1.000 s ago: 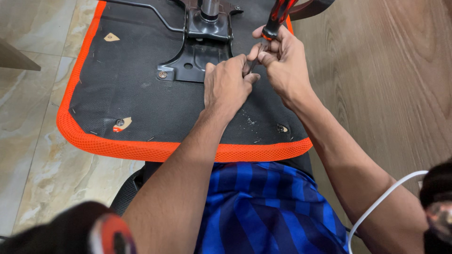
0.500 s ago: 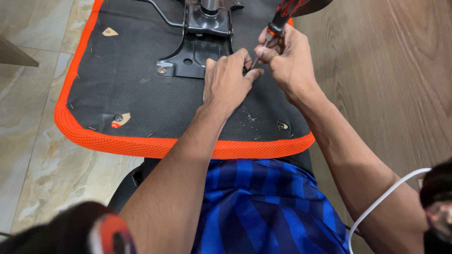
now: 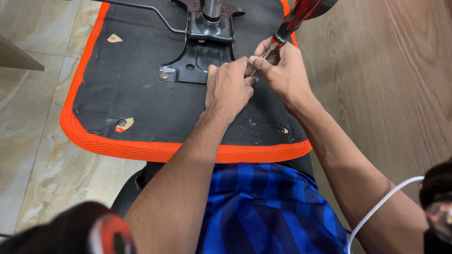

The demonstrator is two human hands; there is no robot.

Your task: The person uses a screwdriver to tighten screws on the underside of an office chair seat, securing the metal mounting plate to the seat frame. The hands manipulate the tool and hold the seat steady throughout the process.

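Observation:
An upturned chair seat (image 3: 141, 103) lies in front of me, black underneath with an orange mesh border. A black metal mounting plate (image 3: 197, 59) is bolted at its middle. My right hand (image 3: 282, 73) grips a screwdriver with a red and black handle (image 3: 294, 21), its shaft angled down toward the plate's right edge. My left hand (image 3: 228, 89) rests on the seat beside the tip, fingers curled around the spot. The screwdriver's tip is hidden between my hands.
A bolt (image 3: 164, 75) shows on the plate's left corner. A thin metal lever (image 3: 141, 7) runs from the mechanism to the upper left. Marble floor tiles (image 3: 28, 141) lie to the left, wood-grain flooring (image 3: 386, 70) to the right. A white cable (image 3: 381, 207) crosses at the lower right.
The screwdriver handle has tilted further to the right and both hands have stayed pressed together at the plate's right edge. The view has shifted slightly.

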